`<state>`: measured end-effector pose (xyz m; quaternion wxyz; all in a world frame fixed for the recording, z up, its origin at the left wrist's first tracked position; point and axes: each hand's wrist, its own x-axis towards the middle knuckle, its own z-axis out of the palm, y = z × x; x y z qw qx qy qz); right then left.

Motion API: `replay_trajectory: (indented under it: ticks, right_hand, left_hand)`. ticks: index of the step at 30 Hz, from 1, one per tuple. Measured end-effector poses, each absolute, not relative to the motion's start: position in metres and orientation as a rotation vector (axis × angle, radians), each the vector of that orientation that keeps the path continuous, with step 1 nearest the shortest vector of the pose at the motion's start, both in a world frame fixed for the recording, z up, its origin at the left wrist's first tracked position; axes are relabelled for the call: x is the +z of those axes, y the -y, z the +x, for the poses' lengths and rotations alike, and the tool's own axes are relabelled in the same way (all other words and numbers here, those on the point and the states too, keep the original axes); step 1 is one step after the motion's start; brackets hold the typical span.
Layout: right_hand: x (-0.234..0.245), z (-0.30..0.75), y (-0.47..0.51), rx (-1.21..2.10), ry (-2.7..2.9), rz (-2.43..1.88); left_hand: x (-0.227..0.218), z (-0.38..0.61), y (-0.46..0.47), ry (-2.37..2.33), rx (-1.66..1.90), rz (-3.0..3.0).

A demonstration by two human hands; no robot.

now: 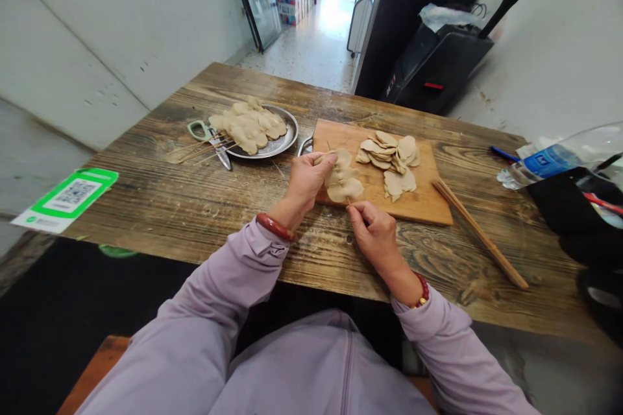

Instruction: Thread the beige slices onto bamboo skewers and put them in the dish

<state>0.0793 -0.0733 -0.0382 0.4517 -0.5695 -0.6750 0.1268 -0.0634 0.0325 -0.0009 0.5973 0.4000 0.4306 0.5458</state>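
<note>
Between my hands is a skewer of thin beige slices [344, 189], held above the near left part of a wooden cutting board [423, 204]. My left hand [307, 176] pinches the slices at the far end. Lower down, my right hand [376, 228] closes its fingers round the stick end of the same skewer. A pile of loose beige slices [388, 150] lies on the board to the right. On a round metal plate [292, 136] at the left rest several filled skewers [249, 126], their bare sticks pointing toward the near left.
Scissors [221, 149] with pale green handles lie against the plate. A bundle of bare wooden skewers [481, 233] is right of the board. A plastic bottle [530, 165] and black items stand at the right edge. A green QR card [71, 198] lies at the left corner.
</note>
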Motion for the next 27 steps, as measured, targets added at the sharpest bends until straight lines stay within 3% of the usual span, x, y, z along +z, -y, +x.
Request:
replay_trajectory:
  ticks: [11,27]
  right_hand:
    - [-0.038,0.088,0.061,0.691,1.375,-1.405]
    - [-0.04,0.086,0.054,0.537,1.491,-1.331]
  left_hand:
    - [0.013,-0.07,-0.04,-0.762,1.014,0.59]
    - [0.02,-0.076,-0.041,-0.81,1.014,0.754]
